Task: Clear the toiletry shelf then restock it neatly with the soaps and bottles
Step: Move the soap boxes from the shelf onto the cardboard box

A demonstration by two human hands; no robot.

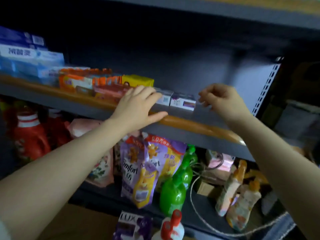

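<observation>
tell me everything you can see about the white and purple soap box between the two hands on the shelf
The white and purple soap box looks like a small cardboard carton with a purple label, its print too blurred to read. It sits upright at the shelf's front edge, beside a similar box that the left hand covers. The right hand hovers close, not touching it.

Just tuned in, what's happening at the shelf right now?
A person is restocking the upper shelf with soap boxes. The left hand lies flat, fingers straight, on a white and purple box at the end of the row. A matching box sits beside it. The right hand hovers just right of that, fingers loosely curled, holding nothing visible. The shelf's right part is bare. Refill pouches and green bottles stand below.
</observation>
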